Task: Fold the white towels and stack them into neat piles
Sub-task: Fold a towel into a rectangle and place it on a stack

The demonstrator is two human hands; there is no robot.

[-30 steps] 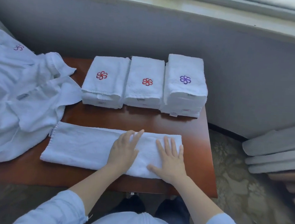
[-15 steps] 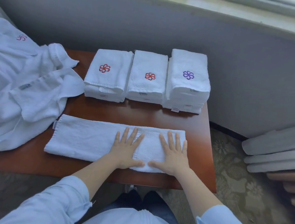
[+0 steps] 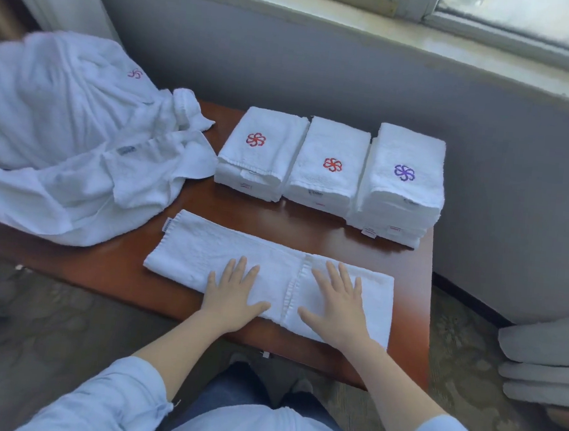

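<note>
Two hands press flat on a long white towel, which lies folded into a narrow strip across the near part of the table. The left hand rests near the strip's middle with fingers straight and slightly spread, holding nothing. The right hand lies the same way on the strip's right part, palm down. A hemmed edge of the towel runs across the strip between the two hands.

Beyond the towel, three stacks of folded white towels stand in a row, side by side and touching. The left stack and the middle stack each show a red flower emblem on top. The right stack is the tallest and shows a purple one.

To the left of the towel and beyond it, a heap of unfolded towels spills over the table's edge. To the towel's right, off the table, grey cushions are piled above patterned carpet.
</note>
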